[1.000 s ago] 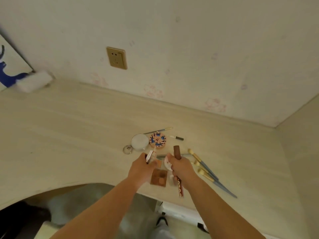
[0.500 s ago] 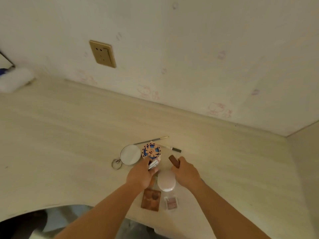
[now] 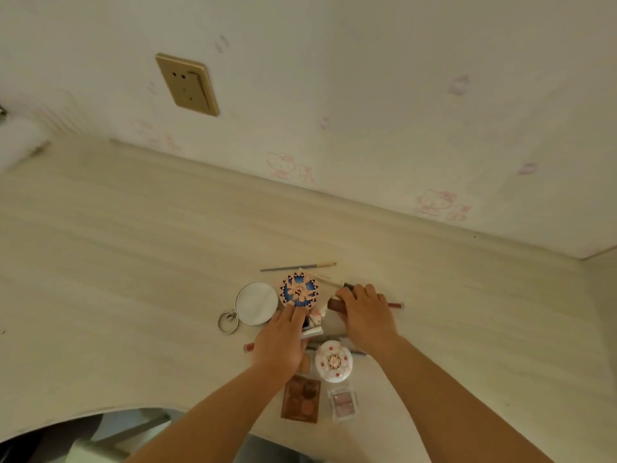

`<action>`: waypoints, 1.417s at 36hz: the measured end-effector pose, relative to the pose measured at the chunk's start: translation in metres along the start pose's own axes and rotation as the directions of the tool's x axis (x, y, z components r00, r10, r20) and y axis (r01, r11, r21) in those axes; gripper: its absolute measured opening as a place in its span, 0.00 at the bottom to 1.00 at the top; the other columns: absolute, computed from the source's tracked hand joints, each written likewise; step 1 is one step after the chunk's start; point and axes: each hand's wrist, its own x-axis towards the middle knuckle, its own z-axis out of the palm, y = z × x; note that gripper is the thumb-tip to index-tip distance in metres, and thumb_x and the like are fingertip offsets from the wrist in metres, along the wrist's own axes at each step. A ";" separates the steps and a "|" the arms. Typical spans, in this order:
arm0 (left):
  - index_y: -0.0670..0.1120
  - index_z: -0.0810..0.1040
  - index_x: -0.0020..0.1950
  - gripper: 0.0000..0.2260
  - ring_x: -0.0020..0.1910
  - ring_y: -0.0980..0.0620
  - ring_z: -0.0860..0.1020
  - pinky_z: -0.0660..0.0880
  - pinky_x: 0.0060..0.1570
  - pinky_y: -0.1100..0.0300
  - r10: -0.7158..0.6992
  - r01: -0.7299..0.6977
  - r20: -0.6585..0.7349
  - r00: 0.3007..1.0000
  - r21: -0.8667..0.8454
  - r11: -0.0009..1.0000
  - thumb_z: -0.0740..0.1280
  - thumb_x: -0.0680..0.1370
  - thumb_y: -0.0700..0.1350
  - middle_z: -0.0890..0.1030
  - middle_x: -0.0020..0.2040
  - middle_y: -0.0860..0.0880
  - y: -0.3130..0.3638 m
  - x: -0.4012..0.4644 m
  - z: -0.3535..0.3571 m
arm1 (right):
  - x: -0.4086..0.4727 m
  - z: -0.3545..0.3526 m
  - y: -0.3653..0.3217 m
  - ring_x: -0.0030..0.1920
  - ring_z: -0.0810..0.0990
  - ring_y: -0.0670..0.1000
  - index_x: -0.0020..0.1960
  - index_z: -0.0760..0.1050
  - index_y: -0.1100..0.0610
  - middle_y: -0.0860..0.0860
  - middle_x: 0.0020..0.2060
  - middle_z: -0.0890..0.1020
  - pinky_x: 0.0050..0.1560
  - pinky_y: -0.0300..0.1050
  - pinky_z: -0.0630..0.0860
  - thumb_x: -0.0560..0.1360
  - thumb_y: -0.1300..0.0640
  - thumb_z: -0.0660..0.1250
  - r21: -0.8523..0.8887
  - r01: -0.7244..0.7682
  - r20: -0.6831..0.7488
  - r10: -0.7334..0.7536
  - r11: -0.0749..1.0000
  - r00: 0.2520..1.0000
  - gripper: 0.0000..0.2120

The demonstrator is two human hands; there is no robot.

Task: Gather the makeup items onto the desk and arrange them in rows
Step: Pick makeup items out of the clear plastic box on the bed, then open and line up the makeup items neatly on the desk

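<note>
while right hand [image 3: 367,315] grips brown tube [image 3: 335,305], left hand [image 3: 283,342] lies flat beside.

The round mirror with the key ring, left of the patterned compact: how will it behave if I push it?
The round mirror lies flat, so it would likely slide, not roll. Its face looks like glass, probably fragile. The key ring would likely drag behind it across the desk.

Gold wall socket [image 3: 187,84] above desk [image 3: 133,262]
</note>
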 end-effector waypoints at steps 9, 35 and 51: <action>0.52 0.66 0.63 0.20 0.59 0.53 0.69 0.68 0.54 0.62 0.022 -0.022 -0.043 0.999 0.003 1.000 0.62 0.74 0.60 0.69 0.60 0.53 -0.002 -0.003 0.008 | -0.005 0.007 -0.004 0.58 0.66 0.56 0.65 0.65 0.52 0.53 0.59 0.68 0.57 0.49 0.64 0.76 0.49 0.59 0.039 -0.046 -0.082 0.049 0.998 0.995 0.18; 0.51 0.72 0.65 0.15 0.59 0.52 0.69 0.69 0.53 0.60 0.028 -0.040 -0.165 0.986 -0.069 0.997 0.58 0.79 0.44 0.73 0.61 0.53 0.007 -0.009 -0.015 | -0.021 -0.022 -0.041 0.65 0.62 0.54 0.66 0.66 0.51 0.51 0.63 0.66 0.62 0.46 0.64 0.75 0.53 0.60 0.246 -0.123 -0.111 0.155 0.961 0.982 0.20; 0.58 0.63 0.67 0.24 0.68 0.48 0.59 0.71 0.57 0.57 0.073 -0.074 0.024 0.997 0.039 0.996 0.65 0.72 0.54 0.60 0.69 0.53 -0.069 0.011 -0.055 | -0.010 -0.017 -0.099 0.62 0.64 0.51 0.65 0.68 0.52 0.50 0.61 0.68 0.65 0.41 0.62 0.76 0.55 0.58 0.291 -0.204 -0.212 0.270 0.935 0.939 0.17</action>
